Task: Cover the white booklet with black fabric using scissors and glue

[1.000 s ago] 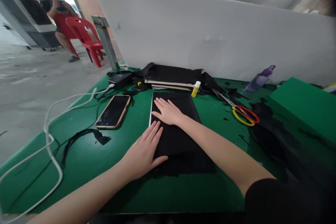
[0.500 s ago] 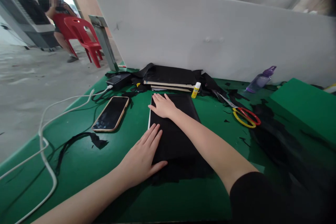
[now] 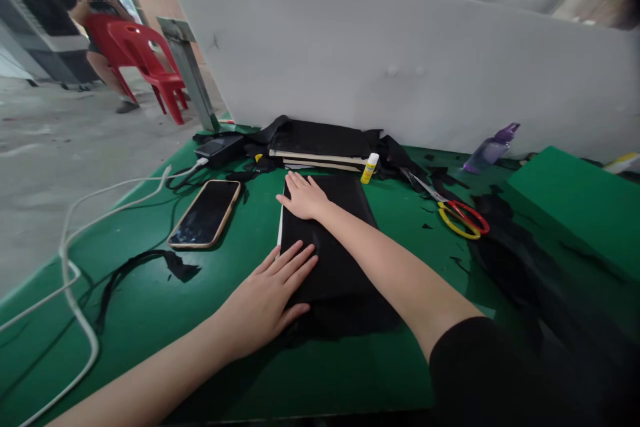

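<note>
A flat black cloth-covered panel (image 3: 340, 267) lies on the green table, with a thin white edge showing along its left side. My right hand (image 3: 305, 195) rests flat on its far left corner, fingers apart. Nearer to me, my left hand (image 3: 273, 290) lies flat across its left edge, fingers stretched out and thumb spread. Neither hand grips anything. Beyond the panel stands a yellow glue stick (image 3: 370, 169) with a white cap. Behind that is a stack of black-covered boards (image 3: 320, 140). Scissors (image 3: 460, 217) with red and yellow handles lie open to the right.
To the left lie a phone (image 3: 206, 215), a white cable (image 3: 80, 310) and a black cloth strip (image 3: 145, 260). A purple bottle (image 3: 493, 149) and a green board (image 3: 575, 207) are at right. A white partition (image 3: 390, 33) rises behind. A person sits on a red chair (image 3: 150, 60).
My left hand has slid a little inward over the panel, its fingers reaching farther onto the black cloth. My right hand stays at the far corner. The whole view has shifted slightly.
</note>
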A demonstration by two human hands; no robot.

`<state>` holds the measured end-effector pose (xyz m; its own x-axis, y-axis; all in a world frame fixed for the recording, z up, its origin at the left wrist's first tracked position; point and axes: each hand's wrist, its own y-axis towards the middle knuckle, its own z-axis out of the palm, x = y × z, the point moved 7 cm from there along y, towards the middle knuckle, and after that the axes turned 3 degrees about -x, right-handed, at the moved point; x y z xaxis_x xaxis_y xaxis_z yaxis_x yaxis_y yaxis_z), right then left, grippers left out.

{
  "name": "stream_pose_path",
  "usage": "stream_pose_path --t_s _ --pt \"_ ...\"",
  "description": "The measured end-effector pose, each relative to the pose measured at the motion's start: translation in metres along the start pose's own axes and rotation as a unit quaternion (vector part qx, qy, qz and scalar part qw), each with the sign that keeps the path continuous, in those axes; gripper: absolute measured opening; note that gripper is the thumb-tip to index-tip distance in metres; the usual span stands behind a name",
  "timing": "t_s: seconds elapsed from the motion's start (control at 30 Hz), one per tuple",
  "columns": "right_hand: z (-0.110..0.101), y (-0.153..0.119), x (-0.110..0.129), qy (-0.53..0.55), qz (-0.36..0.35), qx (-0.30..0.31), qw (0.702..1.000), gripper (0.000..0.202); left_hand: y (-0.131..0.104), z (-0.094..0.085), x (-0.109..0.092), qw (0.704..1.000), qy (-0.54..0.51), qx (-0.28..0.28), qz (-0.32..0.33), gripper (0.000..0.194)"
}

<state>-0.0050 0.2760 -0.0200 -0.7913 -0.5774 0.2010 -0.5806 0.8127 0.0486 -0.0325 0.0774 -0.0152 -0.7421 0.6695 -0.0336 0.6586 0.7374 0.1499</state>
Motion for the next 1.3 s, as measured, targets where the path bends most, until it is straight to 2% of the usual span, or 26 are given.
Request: stream_pose_path --t_s 0.43,0.67,0.97,1.2,1.3 --pt "-0.003 0.0 0.0 -0.007 -0.002 -0.048 0.999 0.077 -0.002 -0.004 -0.002 1.0 -0.031 -0.001 0.003 0.065" --pt "-0.001 -0.001 -0.001 -0.004 0.012 -0.007 1.0 0.081 -0.005 -0.008 0.0 0.999 -0.037 -0.031 -0.024 0.066" --pt "0.001 0.0 -0.003 0.01 0.038 0.021 0.999 0.088 -0.007 -0.006 0.001 0.999 -0.036 -0.007 -0.024 0.068" --pt "0.002 0.001 -0.002 0.008 0.045 -0.033 0.998 0.082 -0.006 -0.008 0.0 0.999 -0.038 -0.011 -0.025 0.067" --pt "0.001 -0.001 -0.002 0.011 0.043 -0.038 0.998 0.082 -0.008 -0.013 0.0 0.998 -0.049 -0.008 -0.029 0.065"
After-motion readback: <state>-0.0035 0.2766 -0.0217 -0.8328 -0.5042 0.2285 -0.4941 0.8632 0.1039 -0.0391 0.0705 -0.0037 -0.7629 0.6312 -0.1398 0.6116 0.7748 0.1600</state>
